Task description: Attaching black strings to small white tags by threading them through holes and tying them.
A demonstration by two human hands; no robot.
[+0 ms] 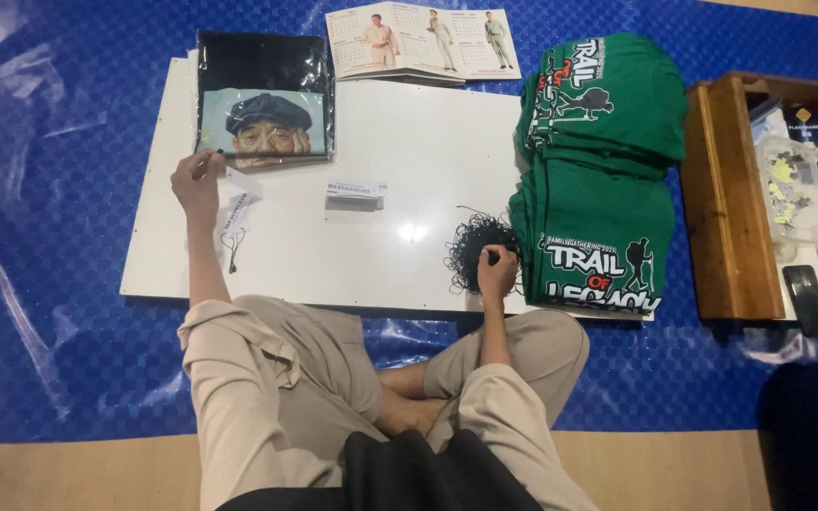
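While I sit cross-legged at the white board, green shirts stack at its right edge beside a wooden box, and a calendar lies beyond. My left hand pinches a paper tag below the glossy bagged shirt; my right hand closes on the black string tangle. A flat tag stack lies between the hands.

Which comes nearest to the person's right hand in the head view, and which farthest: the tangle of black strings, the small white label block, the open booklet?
From the right hand:
1. Tangle of black strings, under the fingers, on the white board.
2. Small white label block, mid-board, to its left.
3. Open booklet, at the board's far edge.
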